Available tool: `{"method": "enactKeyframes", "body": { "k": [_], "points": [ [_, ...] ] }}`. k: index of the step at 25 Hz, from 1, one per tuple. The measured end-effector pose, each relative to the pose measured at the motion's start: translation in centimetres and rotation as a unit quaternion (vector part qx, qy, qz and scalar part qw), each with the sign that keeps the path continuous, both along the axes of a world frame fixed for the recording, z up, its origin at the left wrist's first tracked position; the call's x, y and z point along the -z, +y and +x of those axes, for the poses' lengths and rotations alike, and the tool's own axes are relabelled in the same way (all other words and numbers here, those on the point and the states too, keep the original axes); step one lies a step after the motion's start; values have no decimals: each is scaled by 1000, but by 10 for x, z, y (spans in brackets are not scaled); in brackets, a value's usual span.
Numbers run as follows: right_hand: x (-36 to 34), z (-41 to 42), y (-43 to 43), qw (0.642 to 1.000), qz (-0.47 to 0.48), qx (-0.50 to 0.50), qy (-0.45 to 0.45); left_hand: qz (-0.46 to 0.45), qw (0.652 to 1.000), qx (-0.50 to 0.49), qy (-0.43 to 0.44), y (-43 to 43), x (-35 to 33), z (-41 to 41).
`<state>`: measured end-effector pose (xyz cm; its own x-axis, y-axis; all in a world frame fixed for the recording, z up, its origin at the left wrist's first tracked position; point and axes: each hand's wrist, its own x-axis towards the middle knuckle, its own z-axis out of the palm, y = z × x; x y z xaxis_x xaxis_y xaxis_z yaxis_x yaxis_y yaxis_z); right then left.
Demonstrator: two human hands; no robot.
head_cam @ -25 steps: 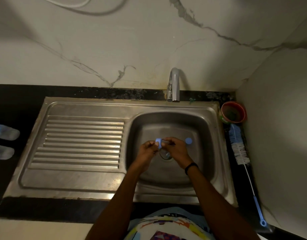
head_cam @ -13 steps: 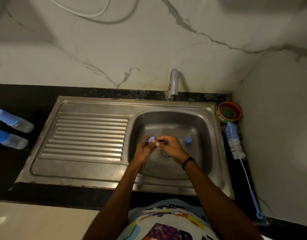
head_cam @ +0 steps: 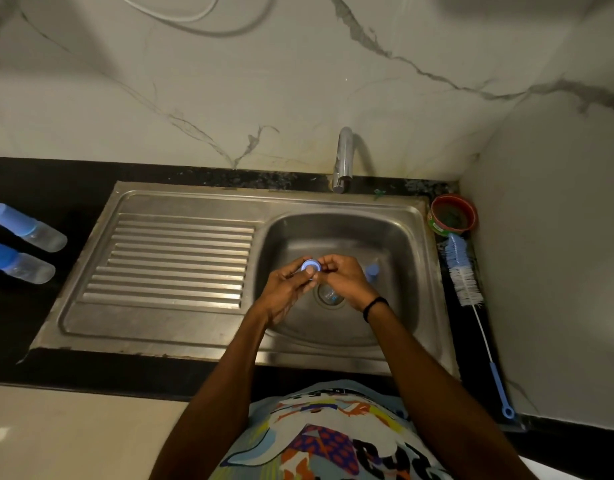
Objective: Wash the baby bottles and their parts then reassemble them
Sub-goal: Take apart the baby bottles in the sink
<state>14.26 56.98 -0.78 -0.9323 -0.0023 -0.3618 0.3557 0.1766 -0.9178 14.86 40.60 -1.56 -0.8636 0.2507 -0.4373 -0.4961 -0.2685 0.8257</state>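
The blue ring (head_cam: 311, 266) has turned face-up between the two hands.
The left hand (head_cam: 284, 289) pinches it, thumb on the rim; the right hand (head_cam: 340, 277) curls its fingers on the other edge. Directly under them is the drain (head_cam: 329, 296): wet fingers may slip and drop it there.

blue bottle ring (head_cam: 311, 265) — above basin (head_cam: 399, 244)

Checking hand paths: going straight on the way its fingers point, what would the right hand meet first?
The right hand points left at the blue ring, which its fingers seem to pinch; just beyond lies the left hand.
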Motion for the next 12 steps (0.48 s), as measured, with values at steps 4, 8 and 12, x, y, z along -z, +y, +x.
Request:
{"method": "enactKeyframes", "body": {
  "k": [4,8,12],
  "points": [
    [3,-1,-8,995,89,37,-5,-58,997,9,45,4,1,1],
    [0,-1,-3,996,91,5,-13,-81,994,-23,65,9,3,7],
    [-6,4,-5,998,9,-65,-5,-125,985,-97,73,7,13,9]
  ]
}}
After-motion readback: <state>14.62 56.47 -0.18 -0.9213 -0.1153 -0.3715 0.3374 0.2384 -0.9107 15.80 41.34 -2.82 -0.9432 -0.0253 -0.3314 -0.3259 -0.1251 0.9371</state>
